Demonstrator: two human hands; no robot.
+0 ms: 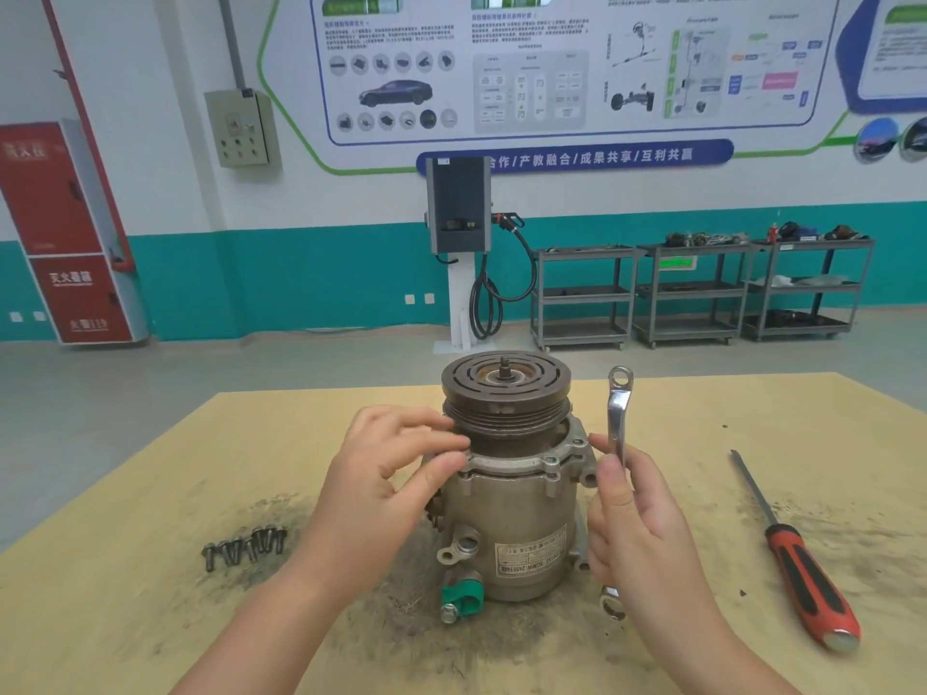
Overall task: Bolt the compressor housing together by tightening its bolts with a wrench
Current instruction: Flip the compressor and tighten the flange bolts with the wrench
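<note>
Bolts lie loose on the desk at left. We rest our left hand, fingers loose, on the compressor housing standing mid-desk; our right hand grips the wrench upright. Further right lies a screwdriver.

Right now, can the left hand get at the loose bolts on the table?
Probably yes. The left hand rests on the compressor, holding nothing visible, and the loose bolts lie to its left on open table, nothing between.
</note>
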